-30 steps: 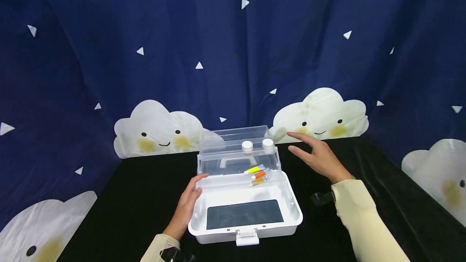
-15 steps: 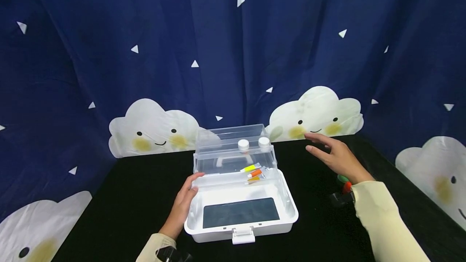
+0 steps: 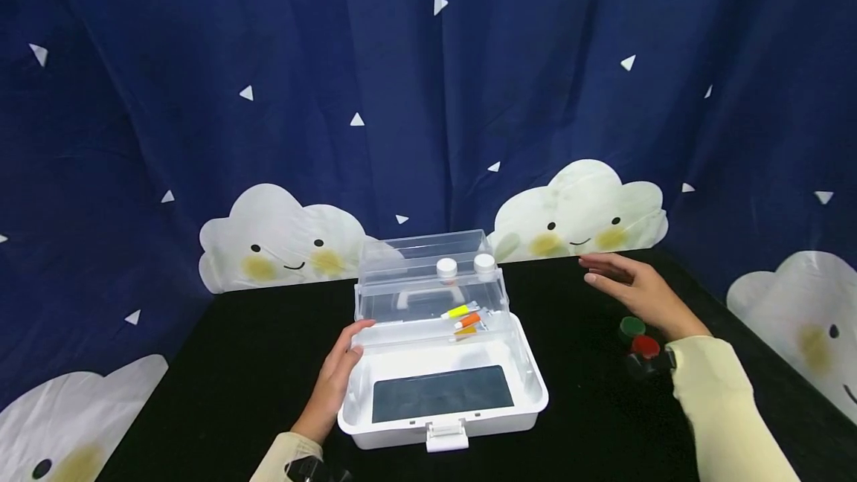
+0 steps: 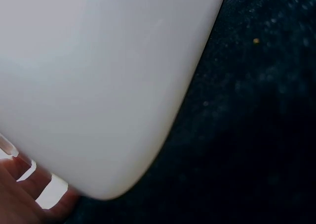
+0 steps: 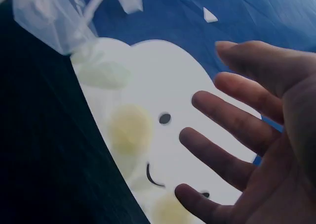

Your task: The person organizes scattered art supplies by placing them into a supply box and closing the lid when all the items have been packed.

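White plastic makes up the body of the box (image 3: 391, 438), which stands upright on the black-covered counter (image 3: 268, 370), its clear lid (image 3: 422, 244) raised at the far side. It looks stiff and probably light; the glossy walls could slip in dry fingers, and the clear tiers (image 3: 383, 305) are likely the part that would crack or flex first. The two short side walls seem the sound place to take hold, rather than the lid or the near latch (image 3: 446, 437).

The left hand (image 3: 333, 378) lies along the left rim, fingers loosely extended and touching it; how hard it presses I cannot tell. The right hand (image 3: 646, 296) is off to the right, fingers spread apart and bent slightly, holding nothing. Near its wrist are a green cap (image 3: 631, 329) and a red cap (image 3: 646, 346).

Yellow, orange and ochre tubes (image 3: 469, 320) lie behind clear plastic, probably soft to squeeze; which tier holds them is hard to make out, as with the two white caps (image 3: 446, 268) farther back. The containers under the coloured caps are barely visible. The left wrist view shows mostly blank wall and cuts the fingers off.
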